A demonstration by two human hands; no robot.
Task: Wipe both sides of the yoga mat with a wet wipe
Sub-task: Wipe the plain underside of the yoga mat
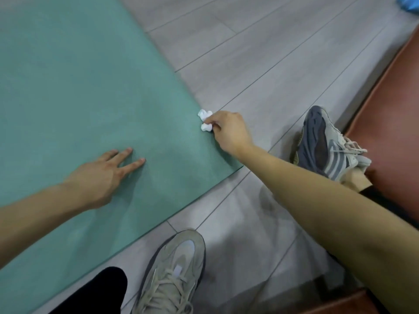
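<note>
Yoga mat [79,98] lies flat on the floor [260,64], green face up, long axis running away up-left. My right hand [229,130] pinches the balled wet wipe [205,120] at the mat's right edge, near its close corner. Left hand [102,175] rests fingers-straight on the mat. Unwiped surface lies left of the grip; right hand nearer.

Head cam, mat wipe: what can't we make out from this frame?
- Yoga mat: far and left ends cut off by the frame edges; underside hidden against the floor.
- Wet wipe: bunched in the right hand, whose fingers cover part; wetness unreadable.
- Left hand: thumb not visible.
- Blue item: clipped by the top right corner, unidentifiable.
</note>
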